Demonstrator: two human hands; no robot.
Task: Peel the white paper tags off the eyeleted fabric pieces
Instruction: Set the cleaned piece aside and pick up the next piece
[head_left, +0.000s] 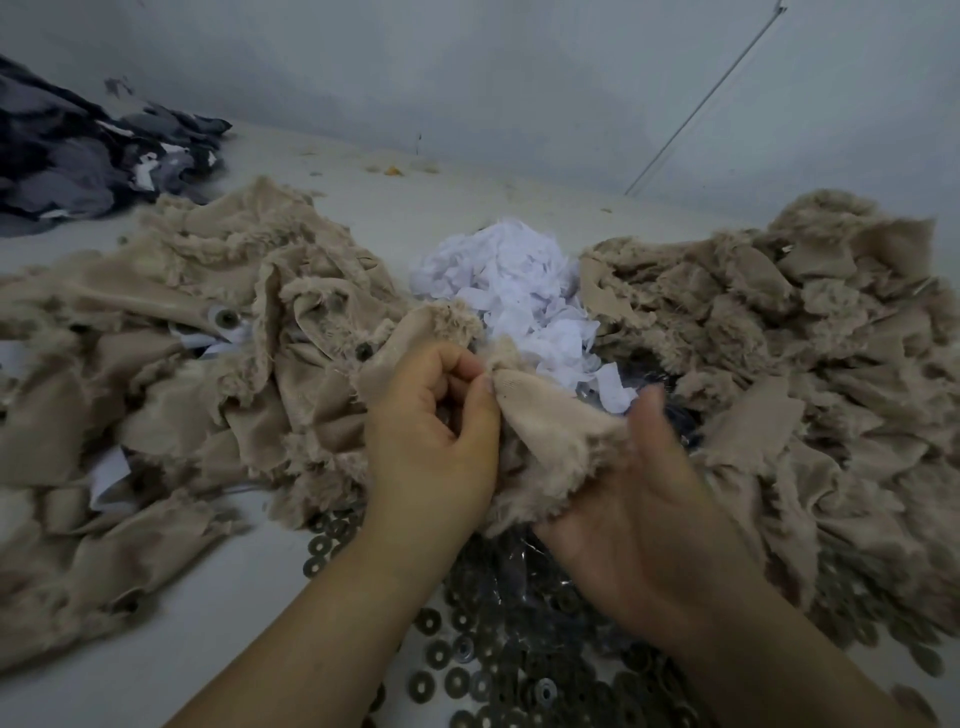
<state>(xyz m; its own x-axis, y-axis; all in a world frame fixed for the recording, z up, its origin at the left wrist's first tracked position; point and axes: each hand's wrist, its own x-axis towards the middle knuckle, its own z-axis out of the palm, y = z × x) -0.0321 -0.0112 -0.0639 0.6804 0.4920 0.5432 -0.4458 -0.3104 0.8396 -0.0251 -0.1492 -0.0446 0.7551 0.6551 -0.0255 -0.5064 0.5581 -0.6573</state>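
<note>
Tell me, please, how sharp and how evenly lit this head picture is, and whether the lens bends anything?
Head view: dim, flat light with darkened corners; the right hand is motion-blurred, the left hand fairly sharp on the fabric piece; the paper heap looks bluish white, without glare; the wide lens bows the table edge and the wall line.

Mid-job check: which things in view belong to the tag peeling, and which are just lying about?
Job:
- beige fabric piece, held by left hand and right hand
- beige pile at left
- beige pile at right
- white paper heap

Lying about:
- metal rings
- dark cloth pile
- yellow scrap
</note>
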